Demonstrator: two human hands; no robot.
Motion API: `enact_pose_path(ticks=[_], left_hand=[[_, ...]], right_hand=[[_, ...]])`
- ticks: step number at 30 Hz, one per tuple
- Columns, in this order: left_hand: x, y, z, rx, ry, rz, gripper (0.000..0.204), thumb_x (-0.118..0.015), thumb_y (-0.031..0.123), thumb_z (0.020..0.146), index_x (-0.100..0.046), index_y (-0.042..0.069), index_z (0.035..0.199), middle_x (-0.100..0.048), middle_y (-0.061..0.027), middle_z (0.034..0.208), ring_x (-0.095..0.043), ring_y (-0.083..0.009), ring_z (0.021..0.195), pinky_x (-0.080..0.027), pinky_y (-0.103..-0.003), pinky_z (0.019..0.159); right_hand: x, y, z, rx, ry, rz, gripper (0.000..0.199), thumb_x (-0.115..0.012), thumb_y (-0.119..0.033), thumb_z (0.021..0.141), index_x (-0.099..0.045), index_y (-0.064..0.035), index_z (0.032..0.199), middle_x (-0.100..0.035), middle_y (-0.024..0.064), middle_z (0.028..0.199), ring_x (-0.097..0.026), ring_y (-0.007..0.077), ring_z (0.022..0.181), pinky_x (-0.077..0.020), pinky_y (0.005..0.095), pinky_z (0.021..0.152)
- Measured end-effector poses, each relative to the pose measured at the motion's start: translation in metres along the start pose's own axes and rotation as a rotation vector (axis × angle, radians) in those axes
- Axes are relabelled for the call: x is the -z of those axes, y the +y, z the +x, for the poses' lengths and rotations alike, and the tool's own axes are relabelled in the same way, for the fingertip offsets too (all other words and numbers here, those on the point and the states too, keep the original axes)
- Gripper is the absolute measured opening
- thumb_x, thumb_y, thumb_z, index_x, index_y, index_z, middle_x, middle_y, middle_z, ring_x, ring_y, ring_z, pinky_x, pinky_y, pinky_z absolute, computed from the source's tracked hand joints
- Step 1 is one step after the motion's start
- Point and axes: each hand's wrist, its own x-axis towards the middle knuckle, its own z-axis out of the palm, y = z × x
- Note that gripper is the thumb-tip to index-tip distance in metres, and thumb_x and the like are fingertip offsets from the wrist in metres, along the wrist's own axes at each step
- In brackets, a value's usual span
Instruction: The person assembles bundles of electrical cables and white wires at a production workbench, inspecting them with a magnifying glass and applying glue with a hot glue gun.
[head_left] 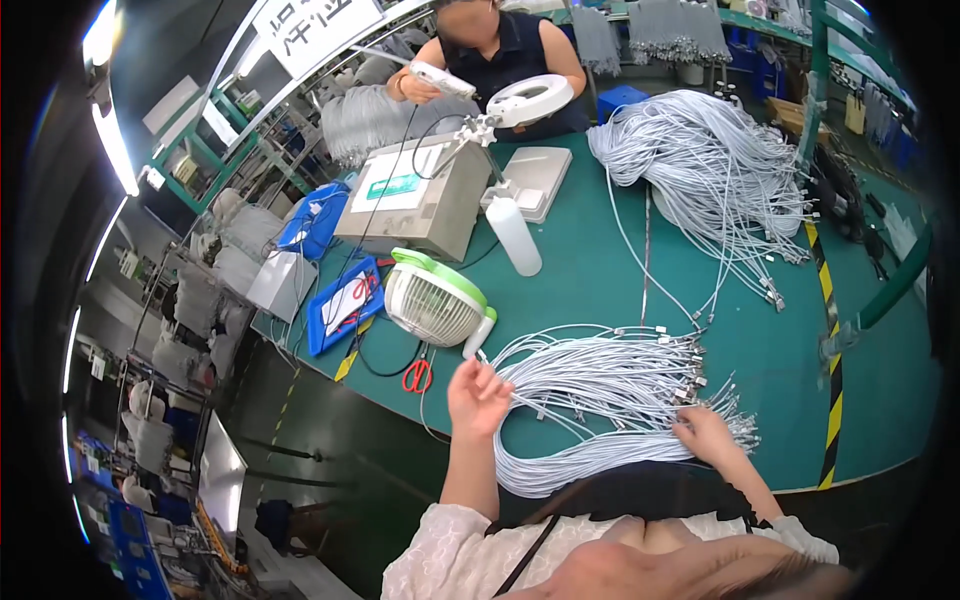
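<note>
**A:** what's on the green worktop here, biggest stuff first?

**B:** big heap of white cables at the far right, then a looped bundle of white cables with metal connectors right at the near edge in front of the person. Behind that there's a grey control box, a small green-and-white desk fan, a white squeeze bottle and red-handled scissors by the edge.

**A:** and the hands?

**B:** left hand sits on the left end of the bundle, fingers spread apart, touching the loops, not gripping. Right hand is on the connector end at the right, fingers curled down onto the cables; can't tell if it's pinching one.
</note>
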Motion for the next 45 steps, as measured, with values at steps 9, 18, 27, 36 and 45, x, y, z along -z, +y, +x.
enact_pose_path(ticks=[9, 18, 27, 36, 45], left_hand=[[-0.009, -0.099, -0.006, 0.062, -0.234, 0.341, 0.011, -0.054, 0.009, 0.08, -0.048, 0.007, 0.071, -0.048, -0.0028, 0.063, -0.042, -0.0107, 0.054, -0.039, -0.025, 0.061], [-0.018, -0.123, -0.014, 0.168, -0.487, 0.67, 0.007, -0.06, 0.003, 0.077, -0.057, 0.004, 0.083, -0.06, -0.0053, 0.081, -0.057, -0.0115, 0.076, -0.045, -0.024, 0.069], [0.075, 0.015, -0.021, -0.458, 0.361, 0.567, 0.005, -0.062, 0.001, 0.073, -0.058, 0.004, 0.075, -0.061, -0.0058, 0.072, -0.057, -0.0129, 0.065, -0.046, -0.024, 0.062], [0.224, 0.262, 0.011, -1.013, 1.259, 1.631, 0.046, -0.066, 0.014, 0.064, -0.05, 0.0, 0.105, -0.055, -0.0159, 0.096, -0.056, -0.0277, 0.084, -0.044, -0.037, 0.075], [0.312, 0.422, 0.039, -0.704, 1.49, 1.857, 0.077, -0.074, 0.018, 0.058, -0.034, 0.007, 0.123, -0.033, -0.0198, 0.127, -0.041, -0.035, 0.112, -0.038, -0.042, 0.091]], right_hand=[[0.015, -0.07, 0.037, 0.377, 0.146, 0.198, 0.022, -0.063, -0.016, 0.072, -0.056, -0.0039, 0.089, -0.057, 0.0106, 0.088, -0.056, 0.0235, 0.069, -0.0447, 0.0331, 0.061], [-0.02, -0.049, 0.043, 0.21, -0.069, 0.545, 0.011, -0.055, -0.011, 0.079, -0.059, -0.0012, 0.077, -0.056, 0.0055, 0.064, -0.053, 0.0112, 0.055, -0.0404, 0.0237, 0.051], [-0.027, -0.043, 0.052, -0.004, 0.037, 0.782, 0.017, -0.048, -0.011, 0.085, -0.057, 0.0004, 0.077, -0.056, 0.0029, 0.063, -0.051, 0.0079, 0.057, -0.0404, 0.0208, 0.053], [-0.051, -0.049, 0.064, -0.123, 0.329, 0.867, 0.019, -0.046, -0.013, 0.087, -0.056, 0.0, 0.078, -0.055, 0.0032, 0.065, -0.05, 0.0077, 0.057, -0.0412, 0.0207, 0.054], [-0.086, -0.087, 0.087, -0.239, 0.56, 0.322, 0.02, -0.044, -0.014, 0.088, -0.054, -0.001, 0.077, -0.054, 0.0031, 0.065, -0.051, 0.0084, 0.052, -0.0414, 0.0212, 0.047]])
